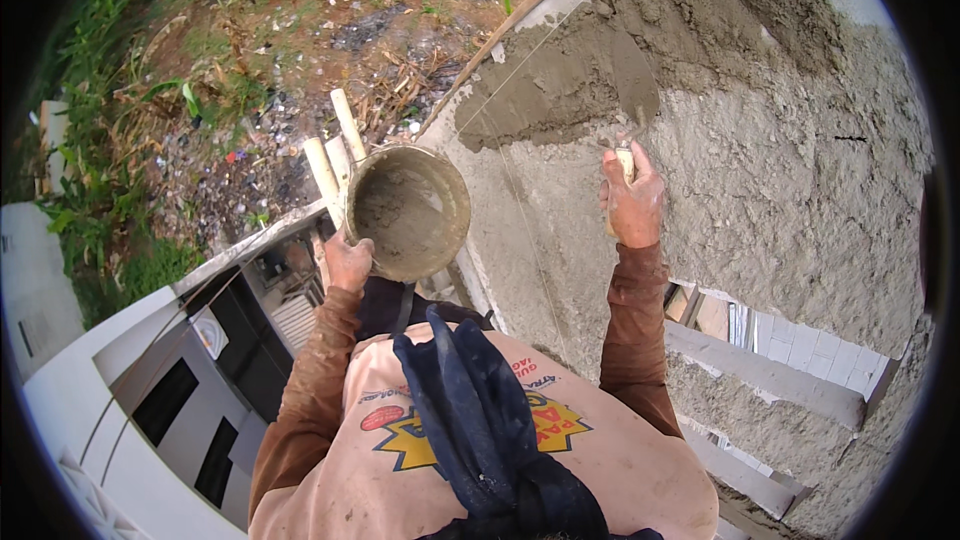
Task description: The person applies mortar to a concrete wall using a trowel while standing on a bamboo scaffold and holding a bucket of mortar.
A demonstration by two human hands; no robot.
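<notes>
My left hand (pixel 348 258) is closed on the near left rim of a round bucket (pixel 455 230), its inside coated with wet grey mortar (pixel 395 215). My right hand (pixel 636 202) grips the pale handle of a trowel (pixel 626 162). The trowel's blade, smeared with mortar, points away from me and lies against the wall. Darker, wet mortar (pixel 540 90) spreads on the wall left of the blade. Around it the wall (pixel 760 200) is rough, lighter grey render. How much mortar the bucket holds is hard to tell.
A thin string line (pixel 560 25) runs along the wall near a wooden edge strip (pixel 520 15). Pale poles (pixel 346 122) rise behind the bucket. Far below on the left are littered ground (pixel 230 150) and a white building (pixel 140 350). Openings (pixel 790 340) break the wall at lower right.
</notes>
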